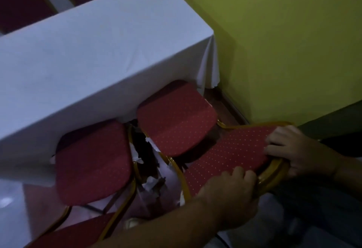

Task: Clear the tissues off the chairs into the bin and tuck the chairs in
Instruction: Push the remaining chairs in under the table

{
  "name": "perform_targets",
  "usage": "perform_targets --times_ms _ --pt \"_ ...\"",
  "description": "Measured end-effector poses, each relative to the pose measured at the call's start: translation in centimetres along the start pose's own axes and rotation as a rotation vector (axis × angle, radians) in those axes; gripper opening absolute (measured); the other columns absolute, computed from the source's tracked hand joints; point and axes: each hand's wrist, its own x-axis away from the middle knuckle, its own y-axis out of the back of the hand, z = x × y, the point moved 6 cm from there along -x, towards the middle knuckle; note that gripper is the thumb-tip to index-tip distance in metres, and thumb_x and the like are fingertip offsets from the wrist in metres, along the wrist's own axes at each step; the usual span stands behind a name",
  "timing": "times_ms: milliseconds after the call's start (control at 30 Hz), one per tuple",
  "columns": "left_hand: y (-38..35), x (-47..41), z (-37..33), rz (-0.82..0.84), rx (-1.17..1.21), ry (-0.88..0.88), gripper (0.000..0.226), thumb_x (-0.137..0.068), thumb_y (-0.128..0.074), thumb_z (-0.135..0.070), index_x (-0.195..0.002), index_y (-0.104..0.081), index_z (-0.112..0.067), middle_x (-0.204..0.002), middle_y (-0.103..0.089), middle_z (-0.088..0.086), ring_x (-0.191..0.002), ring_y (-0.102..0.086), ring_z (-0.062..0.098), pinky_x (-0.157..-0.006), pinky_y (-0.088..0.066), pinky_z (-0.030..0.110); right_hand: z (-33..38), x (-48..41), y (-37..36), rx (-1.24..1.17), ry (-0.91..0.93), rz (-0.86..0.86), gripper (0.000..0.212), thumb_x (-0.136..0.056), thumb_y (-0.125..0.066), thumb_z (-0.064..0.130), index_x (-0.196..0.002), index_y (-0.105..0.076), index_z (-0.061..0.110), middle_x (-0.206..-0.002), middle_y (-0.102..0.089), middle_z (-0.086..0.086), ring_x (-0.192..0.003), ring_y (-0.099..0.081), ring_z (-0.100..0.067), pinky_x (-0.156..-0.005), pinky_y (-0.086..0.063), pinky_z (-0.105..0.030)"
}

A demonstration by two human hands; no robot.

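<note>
Two red chairs stand at the white-clothed table, and neither is fully tucked in. The right chair has only the front of its dotted seat under the hanging cloth, and the left chair sits further out, most of its seat showing. Both seats look bare of tissues, so the clearing step seems done for these two, judging by what shows.

The left hand is curled over the gold top rail of the right chair's backrest, fingers wrapped onto the red padding. The right hand grips the far end of the same backrest, fingers bent over its edge (both closed on the frame, neither pinching any paper). That reads as the push-in under way for this chair, with the left one yet to follow.

Between the two chairs, low down, stands what looks like a bin with a pale liner. Crumpled white tissues lie in and around its mouth; the light is too dim to tell whether some scraps rest on the floor instead.
</note>
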Motion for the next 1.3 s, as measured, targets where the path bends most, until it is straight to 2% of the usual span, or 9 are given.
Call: perform_targets --times_ms 167,400,533,633,700,800,1033,1200,1300 --pt "1.4 2.2 3.1 -0.121 -0.078 0.049 0.029 -0.093 -0.048 -0.043 -0.107 -0.037 -0.020 -0.105 -0.054 0.009 -0.079 -0.056 0.030 -0.054 -0.037 0.036 1.4 -3.6 -1.5 -0.054 0.003 -0.053 0.057 -0.083 -0.046 0.079 -0.093 -0.062 0.024 -0.091 -0.059 0.000 -0.085 -0.050 -0.022 -0.072 -0.033 -0.038" --pt "3.6 5.0 8.0 -0.313 -0.133 0.276 0.032 -0.089 -0.031 -0.053 -0.107 -0.035 -0.026 -0.106 -0.052 0.000 -0.087 -0.056 0.023 -0.059 -0.047 0.039 2.6 -10.0 -1.8 0.009 -0.043 -0.062 0.072 -0.076 -0.026 0.091 -0.094 -0.052 0.026 -0.087 -0.054 -0.001 -0.078 -0.050 -0.027 -0.065 -0.039 -0.039" --pt "5.6 4.8 10.6 -0.377 -0.125 0.361 0.027 -0.093 -0.044 -0.047 -0.107 -0.034 -0.026 -0.108 -0.051 -0.002 -0.090 -0.055 0.021 -0.058 -0.044 0.036 2.4 -13.1 -1.1 0.013 -0.105 -0.087 0.085 -0.072 -0.030 0.092 -0.090 -0.063 0.016 -0.084 -0.056 -0.005 -0.077 -0.052 -0.030 -0.065 -0.045 -0.044" --pt "7.0 4.3 12.1 -0.430 -0.121 0.409 0.026 -0.094 -0.049 -0.043 -0.107 -0.035 -0.026 -0.108 -0.051 -0.002 -0.089 -0.054 0.020 -0.058 -0.041 0.035 2.0 -15.3 -0.7 0.008 -0.133 -0.099 0.075 -0.067 -0.044 0.085 -0.087 -0.060 0.014 -0.082 -0.054 -0.006 -0.076 -0.052 -0.030 -0.065 -0.043 -0.043" --pt "7.9 4.0 12.9 -0.460 -0.131 0.434 0.026 -0.094 -0.049 -0.043 -0.109 -0.036 -0.026 -0.107 -0.052 -0.002 -0.088 -0.053 0.019 -0.059 -0.045 0.036 1.6 -16.4 -0.4 -0.013 -0.156 -0.087 0.075 -0.066 -0.043 0.085 -0.085 -0.058 0.014 -0.082 -0.053 -0.006 -0.077 -0.049 -0.029 -0.067 -0.040 -0.042" --pt "8.8 3.5 13.7 -0.476 -0.124 0.446 0.028 -0.094 -0.050 -0.042 -0.111 -0.035 -0.026 -0.108 -0.053 0.000 -0.090 -0.053 0.021 -0.062 -0.051 0.040 1.1 -17.6 -0.1 -0.035 -0.177 -0.055 0.078 -0.066 -0.037 0.088 -0.085 -0.057 0.015 -0.082 -0.049 -0.003 -0.078 -0.046 -0.027 -0.068 -0.035 -0.040" --pt "9.4 2.9 14.4 -0.470 -0.077 0.480 0.030 -0.094 -0.049 -0.044 -0.116 -0.036 -0.027 -0.111 -0.052 0.004 -0.095 -0.053 0.023 -0.068 -0.052 0.042 0.7 -18.4 0.4 -0.014 -0.247 0.073 0.077 -0.062 -0.046 0.086 -0.092 -0.058 0.016 -0.089 -0.052 -0.005 -0.086 -0.047 -0.029 -0.072 -0.038 -0.044" --pt "9.5 4.3 14.8 -0.448 -0.071 0.518 0.044 -0.094 -0.048 -0.055 -0.121 -0.043 -0.021 -0.116 -0.053 0.006 -0.100 -0.054 0.024 -0.073 -0.050 0.041 0.3 -18.7 0.6 -0.064 -0.292 0.209 0.057 -0.057 -0.063 0.081 -0.088 -0.049 0.036 -0.085 -0.045 0.012 -0.081 -0.042 -0.017 -0.067 -0.034 -0.038" --pt "10.2 7.5 16.0 -0.494 -0.058 0.520 0.040 -0.097 -0.046 -0.051 -0.120 -0.045 -0.018 -0.115 -0.053 0.006 -0.100 -0.054 0.023 -0.073 -0.050 0.039 0.0 -19.4 0.9 -0.125 -0.343 0.361 0.063 -0.049 -0.059 0.093 -0.091 -0.048 0.046 -0.090 -0.052 0.012 -0.083 -0.050 -0.014 -0.073 -0.047 -0.040"
